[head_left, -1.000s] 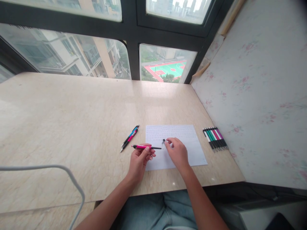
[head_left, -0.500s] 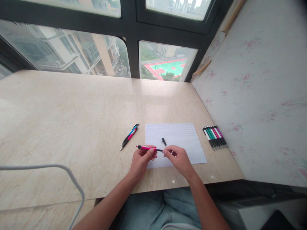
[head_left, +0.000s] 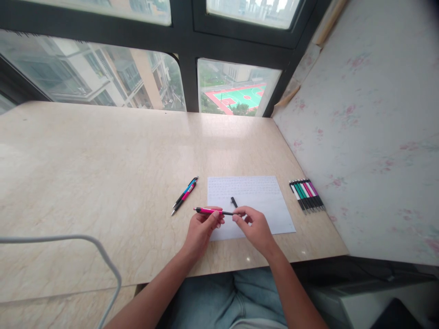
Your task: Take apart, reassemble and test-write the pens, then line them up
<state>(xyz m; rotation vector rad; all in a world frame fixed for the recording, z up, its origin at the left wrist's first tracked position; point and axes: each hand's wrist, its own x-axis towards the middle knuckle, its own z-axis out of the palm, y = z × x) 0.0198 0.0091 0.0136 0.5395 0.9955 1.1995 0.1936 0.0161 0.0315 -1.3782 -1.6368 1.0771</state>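
Observation:
A pink and black pen is held level above the lower part of a sheet of paper. My left hand is closed round its pink barrel, thumb on top. The fingertips of my right hand pinch the black front end, covering its tip. Just beyond the pen, a small black piece, perhaps a cap or clip, lies on the paper. Rows of handwriting fill the sheet's upper part.
Left of the paper lie a blue pen and another pink pen, side by side. Several pens in a row rest by the papered wall. A grey cable loops over the marble-patterned tabletop at lower left.
Both hands keep hold of the pen in almost the same place. Slightly more black shows between the two hands, and the view has shifted a little.

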